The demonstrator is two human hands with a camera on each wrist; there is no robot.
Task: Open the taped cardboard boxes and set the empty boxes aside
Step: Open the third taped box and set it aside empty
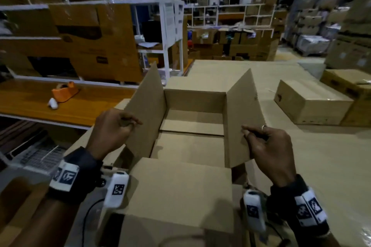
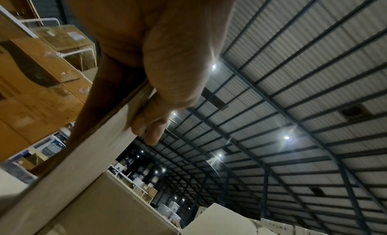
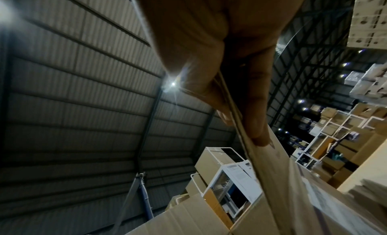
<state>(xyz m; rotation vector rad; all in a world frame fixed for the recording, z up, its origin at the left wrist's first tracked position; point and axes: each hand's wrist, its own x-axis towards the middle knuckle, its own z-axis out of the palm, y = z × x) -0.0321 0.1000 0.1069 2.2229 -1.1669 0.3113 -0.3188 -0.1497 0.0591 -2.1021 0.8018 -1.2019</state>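
No legible text anywhere; print on shelf cartons (image 1: pixel 96 46) and posted sheets (image 1: pixel 169 20) too blurred.

Dark cuffs (image 1: pixel 80 168) at both wrists; white bands (image 1: pixel 64 177) with black square codes; white camera pods (image 1: pixel 117 190) below each; thin ring (image 1: pixel 264 127), right hand.

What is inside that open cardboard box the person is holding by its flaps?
Nothing shows inside the open box: only its bare cardboard floor, two bottom flaps meeting at a seam. The near flap hides the closest part of the inside. The left hand and right hand grip the side flaps.
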